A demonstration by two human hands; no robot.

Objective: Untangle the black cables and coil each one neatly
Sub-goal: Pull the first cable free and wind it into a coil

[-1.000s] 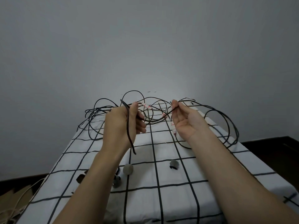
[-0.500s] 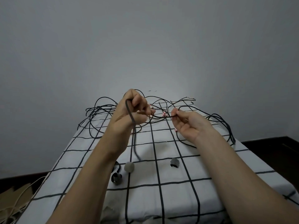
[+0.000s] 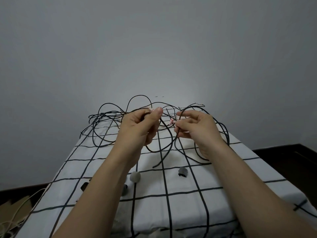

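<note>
A tangle of thin black cables (image 3: 104, 117) sprawls in loops over the far end of the table, with a small pink tag (image 3: 171, 121) in the middle. My left hand (image 3: 140, 127) is raised above the cloth, its fingers curled around a cable strand. That strand loops down in front of my left hand, and a loose cable end (image 3: 159, 163) rests on the cloth. My right hand (image 3: 195, 127) pinches another strand between thumb and fingertips, close beside the left hand. More loops (image 3: 224, 133) pass behind my right wrist.
The table wears a white cloth with a black grid (image 3: 188, 203). Small grey cable straps lie on it: a rolled one (image 3: 135, 176), a dark one (image 3: 182, 172), another (image 3: 84, 186) by my left forearm. Beige cords (image 3: 15, 217) lie on the floor at left.
My left hand turned and dropped a little, and a cable loop now hangs between the two hands. My right hand rose and shifted its pinch. The loose cable end moved rightward on the cloth.
</note>
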